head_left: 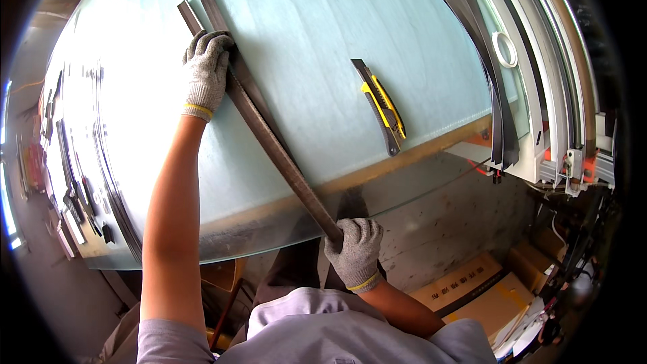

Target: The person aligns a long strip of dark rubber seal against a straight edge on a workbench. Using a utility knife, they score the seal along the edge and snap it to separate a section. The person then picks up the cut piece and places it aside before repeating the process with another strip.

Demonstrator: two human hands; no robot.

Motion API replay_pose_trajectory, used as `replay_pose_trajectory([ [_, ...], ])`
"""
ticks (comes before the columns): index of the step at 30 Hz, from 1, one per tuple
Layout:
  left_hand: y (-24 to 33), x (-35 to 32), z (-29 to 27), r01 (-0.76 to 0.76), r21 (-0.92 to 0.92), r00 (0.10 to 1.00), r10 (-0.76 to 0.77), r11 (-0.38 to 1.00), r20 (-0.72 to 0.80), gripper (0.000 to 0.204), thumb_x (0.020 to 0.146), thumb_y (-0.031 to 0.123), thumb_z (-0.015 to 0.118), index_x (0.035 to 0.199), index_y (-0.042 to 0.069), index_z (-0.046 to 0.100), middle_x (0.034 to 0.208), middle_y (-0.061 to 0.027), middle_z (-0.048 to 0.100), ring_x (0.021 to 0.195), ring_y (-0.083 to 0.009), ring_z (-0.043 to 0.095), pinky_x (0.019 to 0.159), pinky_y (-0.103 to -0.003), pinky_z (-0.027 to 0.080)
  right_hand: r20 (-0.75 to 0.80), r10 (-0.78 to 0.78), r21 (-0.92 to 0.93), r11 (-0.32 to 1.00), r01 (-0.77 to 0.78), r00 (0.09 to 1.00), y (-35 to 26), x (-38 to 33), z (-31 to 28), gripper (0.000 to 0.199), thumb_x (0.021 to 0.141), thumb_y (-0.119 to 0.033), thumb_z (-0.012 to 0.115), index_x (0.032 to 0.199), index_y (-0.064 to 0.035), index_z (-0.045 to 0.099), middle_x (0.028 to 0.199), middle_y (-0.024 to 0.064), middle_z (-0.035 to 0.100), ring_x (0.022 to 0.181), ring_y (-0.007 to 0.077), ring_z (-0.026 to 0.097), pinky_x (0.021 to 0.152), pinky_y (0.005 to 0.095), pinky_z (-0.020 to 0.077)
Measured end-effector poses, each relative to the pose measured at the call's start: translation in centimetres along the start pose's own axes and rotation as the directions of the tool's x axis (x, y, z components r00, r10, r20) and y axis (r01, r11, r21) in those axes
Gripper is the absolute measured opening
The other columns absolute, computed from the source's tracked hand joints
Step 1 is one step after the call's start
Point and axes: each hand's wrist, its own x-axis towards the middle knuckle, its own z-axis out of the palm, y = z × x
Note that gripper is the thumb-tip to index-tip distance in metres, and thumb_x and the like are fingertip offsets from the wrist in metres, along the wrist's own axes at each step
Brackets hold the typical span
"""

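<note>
Both gloved hands on one long dark strip, laid diagonally over the glass sheet.

My left hand (207,73), upper left of centre, presses flat on the dark strip (269,136), fingers close together over its far part. My right hand (355,251), lower centre, has fingers curled tight around the near end, off the edge of the bench (431,147). Long axis runs upper left to lower centre, spanning hand to hand. A yellow utility knife (381,105) lies apart, right of the strip.
</note>
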Motion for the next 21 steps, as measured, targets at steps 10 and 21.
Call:
replay_pose_trajectory([
  [10, -0.26, 0.01, 0.21, -0.003, 0.000, 1.000, 0.003, 1.000, -0.020, 0.022, 0.096, 0.012, 0.059, 0.117, 0.012, 0.067, 0.131, -0.0092, 0.064, 0.134, -0.0375, 0.050, 0.114, -0.050, 0.037, 0.003, -0.004, -0.008, 1.000, 0.004, 1.000, 0.28, -0.20, 0.32, 0.045, 0.069, -0.019, 0.082, 0.107, -0.0117, 0.059, 0.099, 0.0088, 0.057, 0.092, 0.0342, 0.058, 0.083, 0.0511, 0.0456],
  [21, -0.31, -0.07, 0.40, 0.009, 0.027, 1.000, -0.009, 1.000, -0.007, 0.023, 0.098, 0.014, 0.058, 0.119, 0.011, 0.067, 0.133, -0.0105, 0.063, 0.135, -0.0370, 0.049, 0.115, -0.050, 0.037, 0.012, -0.006, 0.019, 1.000, 0.006, 1.000, 0.38, -0.10, 0.14, 0.043, 0.070, -0.016, 0.082, 0.106, -0.0101, 0.059, 0.100, 0.0082, 0.057, 0.094, 0.0335, 0.057, 0.086, 0.0508, 0.0440],
])
